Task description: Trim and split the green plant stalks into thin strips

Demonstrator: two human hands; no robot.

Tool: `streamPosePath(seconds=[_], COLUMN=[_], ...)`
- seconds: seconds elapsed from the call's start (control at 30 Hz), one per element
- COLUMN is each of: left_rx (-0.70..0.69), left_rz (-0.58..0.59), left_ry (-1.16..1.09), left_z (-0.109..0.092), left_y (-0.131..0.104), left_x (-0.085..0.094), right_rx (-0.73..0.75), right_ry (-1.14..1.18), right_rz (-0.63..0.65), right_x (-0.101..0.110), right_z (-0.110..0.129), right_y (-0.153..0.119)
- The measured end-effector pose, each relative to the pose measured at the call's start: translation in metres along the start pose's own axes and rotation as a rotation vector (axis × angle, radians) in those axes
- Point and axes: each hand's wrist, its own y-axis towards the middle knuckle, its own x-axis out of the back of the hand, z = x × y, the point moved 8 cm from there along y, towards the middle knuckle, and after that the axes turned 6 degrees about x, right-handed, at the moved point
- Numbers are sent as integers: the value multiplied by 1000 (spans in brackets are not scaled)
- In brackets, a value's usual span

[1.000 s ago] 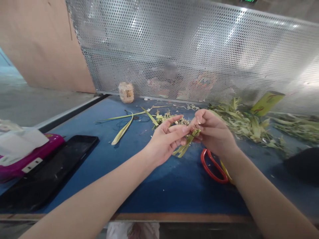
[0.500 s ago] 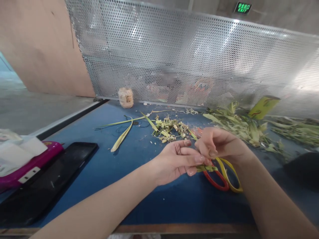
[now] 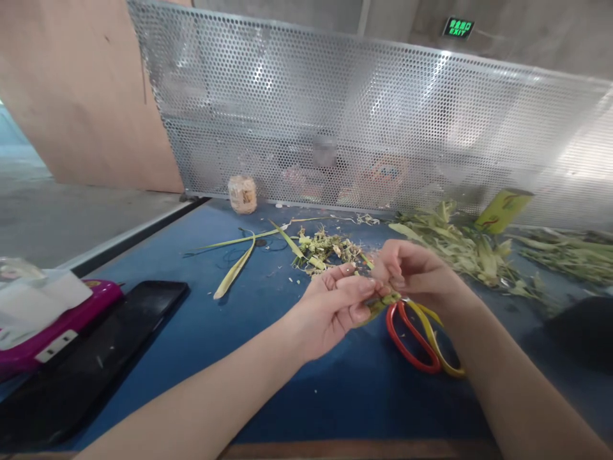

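Note:
My left hand point(image 3: 335, 305) is closed on a small green plant piece point(image 3: 378, 306), pinched between thumb and fingers. Close against it, my right hand point(image 3: 412, 271) has its fingers curled in at the piece's upper end; what lies between those fingertips is too small to make out. Scissors with one red and one yellow handle point(image 3: 416, 338) lie on the blue table point(image 3: 287, 409) below my right hand, their blades mostly hidden. Beyond my hands sits a pile of green and pale plant scraps point(image 3: 328, 246).
Long leaves point(image 3: 234, 268) lie left of the pile, leafy heaps point(image 3: 460, 246) and a yellow-green box point(image 3: 504, 211) at right. A wrapped roll point(image 3: 242, 194) stands near the perforated screen point(image 3: 287, 96). At left are a black tray point(image 3: 96, 351) and a magenta object point(image 3: 103, 300).
The plant piece in my left hand has shifted and now tilts up toward my right fingertips. More of the red scissor handle shows. The view has tipped slightly upward.

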Motion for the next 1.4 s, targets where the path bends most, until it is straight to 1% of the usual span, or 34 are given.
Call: streamPosePath(seconds=[0.07, 0.13, 0.23, 0.33, 0.47, 0.63, 0.73, 0.83, 1.0, 1.07, 1.13, 1.2, 1.27, 1.4], left_rx=[34, 96, 179, 181, 143, 168, 159, 158, 224, 234, 199, 116, 15, -163], left_rz=[67, 132, 199, 181, 165, 148, 151, 135, 124, 118, 92, 47, -4, -96], left_ry=[-14, -5, 24, 59, 82, 97, 120, 163, 251, 274, 263, 248, 258, 328], left_z=[5, 10, 16, 16, 14, 17, 16, 16, 20, 20, 15, 5, -8, -31], left_y=[-1, -2, -4, -4, -4, -3, -3, -4, -6, -6, -4, -2, -1, -4], left_x=[-5, -10, -15, -15, -15, -12, -13, -14, -15, -14, -11, -7, -4, -1], right_rx=[-1, -13, -34, -35, 26, 57, 68, 47, -27, -54, -47, -10, 5, -36], right_ry=[46, 88, 95, 82, 37, -5, -12, 13, 52, 41, 12, -18, -33, -49], right_rz=[48, 98, 120, 129, 140, 186, 189, 180, 117, 123, 126, 87, -17, -246], right_x=[-3, -7, -8, -9, -12, -14, -12, -13, -15, -16, -14, -10, -3, 8], right_z=[-1, -2, -3, -1, 4, 4, 3, 0, -1, -1, -1, 1, 0, -4], right_y=[-1, -3, -6, -7, -5, -5, -6, -7, -11, -11, -9, -4, 1, 6])
